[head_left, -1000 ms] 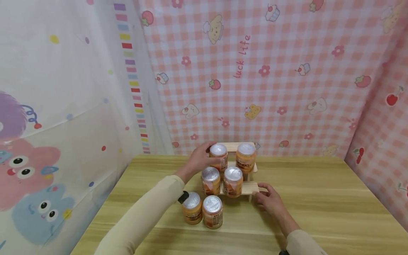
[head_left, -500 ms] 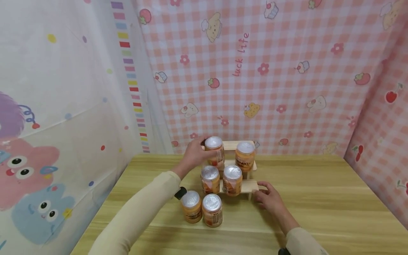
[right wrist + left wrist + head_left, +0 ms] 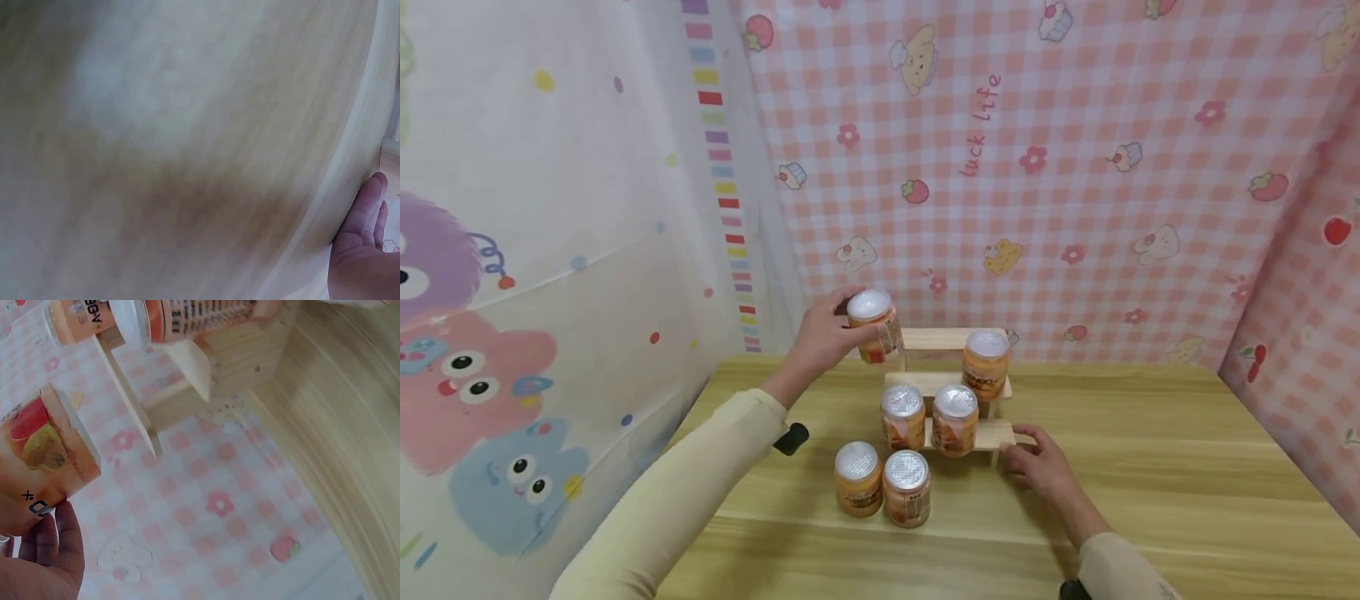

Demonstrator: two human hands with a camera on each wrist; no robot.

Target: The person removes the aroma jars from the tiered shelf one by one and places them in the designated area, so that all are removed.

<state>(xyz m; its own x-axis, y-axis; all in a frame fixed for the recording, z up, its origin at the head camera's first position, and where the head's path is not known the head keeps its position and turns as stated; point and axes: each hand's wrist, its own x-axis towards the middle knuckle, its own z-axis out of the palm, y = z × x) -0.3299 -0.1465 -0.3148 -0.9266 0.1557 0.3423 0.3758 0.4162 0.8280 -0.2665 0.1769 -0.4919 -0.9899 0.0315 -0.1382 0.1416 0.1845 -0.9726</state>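
My left hand (image 3: 831, 332) grips a fruit can (image 3: 876, 332) with a silver lid and orange label, holding it tilted in the air left of the three-step wooden stand (image 3: 951, 338). In the left wrist view the same can (image 3: 47, 459) shows a fruit picture, with fingers curled against its underside. One can (image 3: 986, 367) stands on the middle step at right. Two more, a left can (image 3: 903, 417) and a right can (image 3: 956, 419), stand on the lowest step. My right hand (image 3: 1041, 471) holds the right end of that step.
Two cans, a left one (image 3: 858, 479) and a right one (image 3: 907, 489), stand side by side on the wooden table (image 3: 1150, 467) before the stand. A pink checked cloth (image 3: 1060, 208) hangs behind, and a white patterned sheet (image 3: 587, 275) hangs at left.
My left hand has lifted the can off the stand's middle step and carried it up and to the left. The right hand keeps its place at the stand.
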